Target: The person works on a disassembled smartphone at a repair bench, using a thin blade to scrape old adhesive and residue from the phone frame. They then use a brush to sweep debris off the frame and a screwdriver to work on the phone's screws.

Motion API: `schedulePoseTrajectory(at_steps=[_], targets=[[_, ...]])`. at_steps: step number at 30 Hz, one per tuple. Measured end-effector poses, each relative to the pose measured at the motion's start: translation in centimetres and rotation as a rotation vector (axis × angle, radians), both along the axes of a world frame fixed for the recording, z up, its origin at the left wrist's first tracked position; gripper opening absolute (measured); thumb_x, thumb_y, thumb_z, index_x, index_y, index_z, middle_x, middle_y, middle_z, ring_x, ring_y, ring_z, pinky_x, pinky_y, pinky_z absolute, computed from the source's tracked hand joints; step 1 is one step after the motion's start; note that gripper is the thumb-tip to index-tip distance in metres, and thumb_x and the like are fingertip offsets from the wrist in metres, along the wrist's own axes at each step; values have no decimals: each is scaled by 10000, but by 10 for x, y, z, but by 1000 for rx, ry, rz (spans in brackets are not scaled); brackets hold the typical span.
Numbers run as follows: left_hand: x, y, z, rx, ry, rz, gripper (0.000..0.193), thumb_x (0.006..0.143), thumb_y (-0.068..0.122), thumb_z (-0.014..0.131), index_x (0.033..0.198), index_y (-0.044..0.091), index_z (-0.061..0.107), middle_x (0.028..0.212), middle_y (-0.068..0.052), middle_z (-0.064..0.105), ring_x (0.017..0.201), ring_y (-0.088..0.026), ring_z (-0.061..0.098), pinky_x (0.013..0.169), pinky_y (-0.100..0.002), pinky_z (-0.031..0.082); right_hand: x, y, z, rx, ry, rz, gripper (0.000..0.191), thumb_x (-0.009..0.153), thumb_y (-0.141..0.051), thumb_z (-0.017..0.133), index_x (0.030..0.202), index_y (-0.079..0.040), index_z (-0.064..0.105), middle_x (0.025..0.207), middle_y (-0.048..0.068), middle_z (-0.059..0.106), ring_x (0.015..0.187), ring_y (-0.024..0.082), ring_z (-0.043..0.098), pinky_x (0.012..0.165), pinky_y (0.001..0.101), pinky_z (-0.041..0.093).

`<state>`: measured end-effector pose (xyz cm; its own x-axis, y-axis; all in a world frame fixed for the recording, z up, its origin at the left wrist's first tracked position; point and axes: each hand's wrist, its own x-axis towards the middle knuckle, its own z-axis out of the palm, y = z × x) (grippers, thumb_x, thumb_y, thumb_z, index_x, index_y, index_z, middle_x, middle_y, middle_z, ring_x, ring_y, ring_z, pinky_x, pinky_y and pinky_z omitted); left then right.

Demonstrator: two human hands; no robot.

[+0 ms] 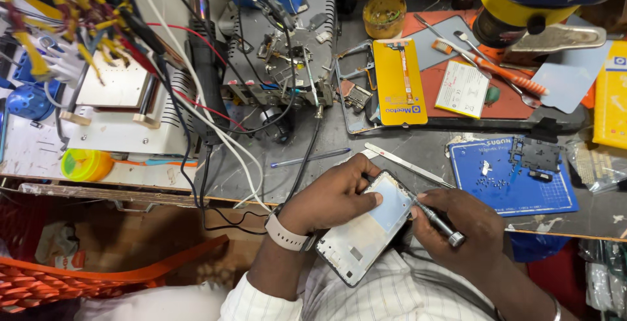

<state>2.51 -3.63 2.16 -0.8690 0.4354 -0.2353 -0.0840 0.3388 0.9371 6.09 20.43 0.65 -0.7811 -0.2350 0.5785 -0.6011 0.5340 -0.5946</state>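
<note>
Head camera – one view from above
It looks steeply down from the person's head, close over the left hand (333,198) and right hand (460,220) – the workbench (392,148) stretches beyond.

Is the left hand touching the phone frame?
Touching. The head view shows the left hand gripping the phone frame, with its thumb pressed on the frame's upper part.

Phone-repair workshop: cluttered tool bench (405,144)

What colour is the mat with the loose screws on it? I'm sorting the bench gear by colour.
Blue, with a faint grid: the mat shows in the head view, right of the right hand.
</note>
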Motion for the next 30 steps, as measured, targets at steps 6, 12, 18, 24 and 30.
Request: schedulePoseTrajectory(at_steps=[6,12,18,24,30], targets=[[-2,3,7,2,-19,-16,351,884,176,714,1164,34,559,776,24,576,675,-61,489,601,-263,443,-5,1,2,-12,32,22,238,774,-66,810,973,-15,690,908,136,736,840,272,761,734,349,607],[-4,3,8,-42,5,-47,326,891,167,714,1146,37,557,762,10,560,661,-70,483,579,-273,429,-11,-3,6,17,-37,65,216,765,-61,810,948,-17,704,901,131,746,801,265,748,692,339,583],[-4,6,5,81,-69,-35,304,906,140,702,1152,39,555,813,28,600,696,-48,509,610,-256,450,-12,-2,15,54,14,109,201,776,-75,798,943,-21,700,892,126,739,790,274,741,699,349,583],[-2,6,2,140,-106,-48,293,930,107,684,1172,29,539,840,12,615,718,-42,526,618,-234,460,-10,-5,14,59,12,104,200,790,-69,794,952,-5,697,906,139,740,790,285,734,694,359,580],[-2,3,-5,178,-136,-47,289,945,82,665,1186,16,520,866,-13,633,734,-51,551,631,-233,474,-13,-8,8,-2,-44,109,197,793,-68,799,958,-20,702,937,139,753,813,271,755,701,346,595]])
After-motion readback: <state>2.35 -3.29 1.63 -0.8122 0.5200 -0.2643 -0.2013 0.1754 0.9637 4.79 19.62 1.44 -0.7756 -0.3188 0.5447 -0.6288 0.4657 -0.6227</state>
